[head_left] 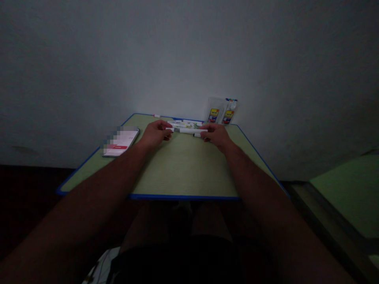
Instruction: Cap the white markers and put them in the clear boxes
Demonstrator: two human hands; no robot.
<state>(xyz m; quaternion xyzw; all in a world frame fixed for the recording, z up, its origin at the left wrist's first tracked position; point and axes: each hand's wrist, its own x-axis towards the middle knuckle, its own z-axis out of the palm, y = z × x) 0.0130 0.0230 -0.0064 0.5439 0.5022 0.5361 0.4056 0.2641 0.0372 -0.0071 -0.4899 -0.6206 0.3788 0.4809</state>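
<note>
My left hand [155, 133] and my right hand [217, 135] reach to the far side of a small green table with a blue edge [183, 196]. Between them lie white marker pens [188, 130] in a row. The fingers of my left hand are curled round the left end of one white marker. At the right end of the markers my right hand's fingers are pinched on a marker. More white markers [184, 123] lie just behind, near the wall.
A phone [121, 142] with a lit screen lies at the table's left. Two clear packets [222, 111] with yellow labels lean against the grey wall at the back right. Another green surface [352, 193] shows at the right. My knees sit under the table.
</note>
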